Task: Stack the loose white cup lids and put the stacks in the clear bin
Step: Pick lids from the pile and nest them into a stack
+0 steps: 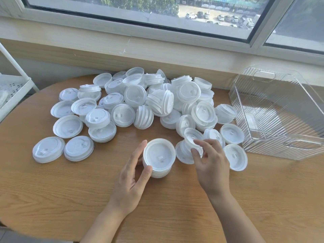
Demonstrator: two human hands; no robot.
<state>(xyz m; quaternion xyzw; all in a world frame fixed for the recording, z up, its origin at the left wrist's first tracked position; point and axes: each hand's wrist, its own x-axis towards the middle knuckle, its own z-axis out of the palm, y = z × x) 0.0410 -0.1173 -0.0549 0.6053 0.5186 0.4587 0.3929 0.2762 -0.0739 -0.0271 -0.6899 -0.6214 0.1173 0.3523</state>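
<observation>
A short stack of white lids [159, 157] stands on the wooden table [70, 199] near its middle. My left hand [133, 174] holds the stack between thumb and fingers on its left side. My right hand [210, 162] pinches a single tilted white lid [192, 136] just right of the stack, lifted a little above another lid [182, 154] lying flat. A big heap of loose white lids [157, 102] spreads over the far half of the table. The clear ribbed bin [280, 144] stands at the right, holding no lids.
A white wire rack [12, 92] stands off the table's left edge. A window sill and wall [157, 50] run behind the heap. Single lids [48, 149] lie flat at the near left of the heap.
</observation>
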